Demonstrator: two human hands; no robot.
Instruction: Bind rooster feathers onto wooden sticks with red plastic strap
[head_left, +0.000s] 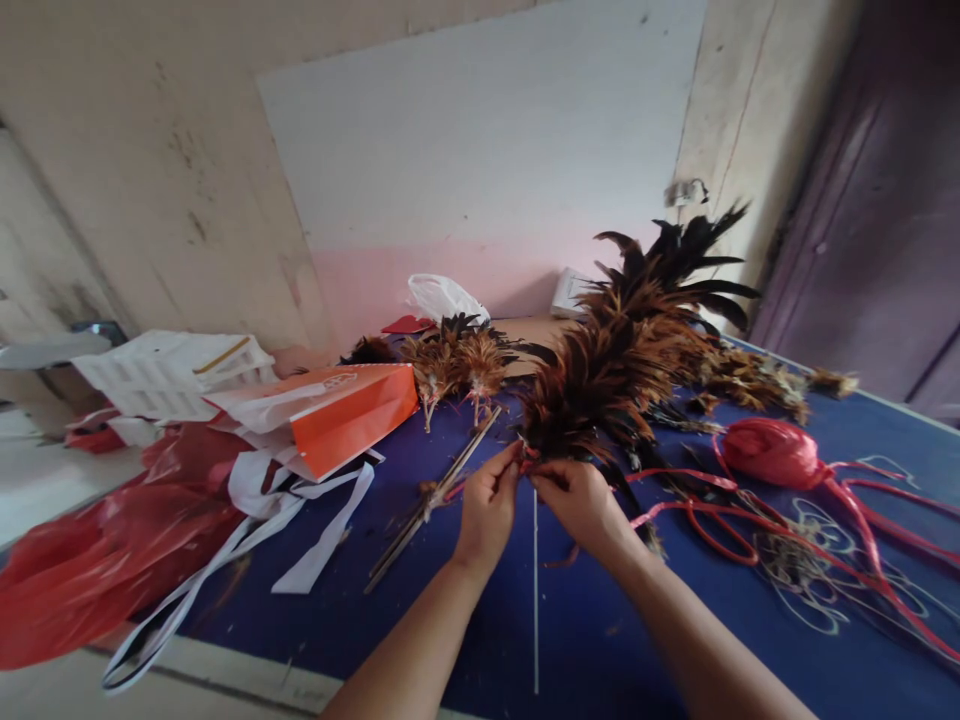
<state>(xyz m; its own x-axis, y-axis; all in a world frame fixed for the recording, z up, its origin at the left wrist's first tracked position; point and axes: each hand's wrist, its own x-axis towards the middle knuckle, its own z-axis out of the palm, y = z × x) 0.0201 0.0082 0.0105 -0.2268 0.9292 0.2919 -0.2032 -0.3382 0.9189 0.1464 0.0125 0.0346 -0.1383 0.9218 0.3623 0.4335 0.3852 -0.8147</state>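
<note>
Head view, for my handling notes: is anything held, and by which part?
The long brown-and-black feather plume, pinched at its lower end between the left grip and right grip.

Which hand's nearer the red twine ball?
Right. The right hand is left of the red twine ball, at the base of the feather bundle; the left hand is farther left.

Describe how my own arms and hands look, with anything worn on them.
Your left hand and right hand are gloveless. No sleeve shows on your left forearm or right forearm down to the picture's lower edge. I see no watch or bracelet; rings are hard to rule out, as some fingers are hidden.
</note>
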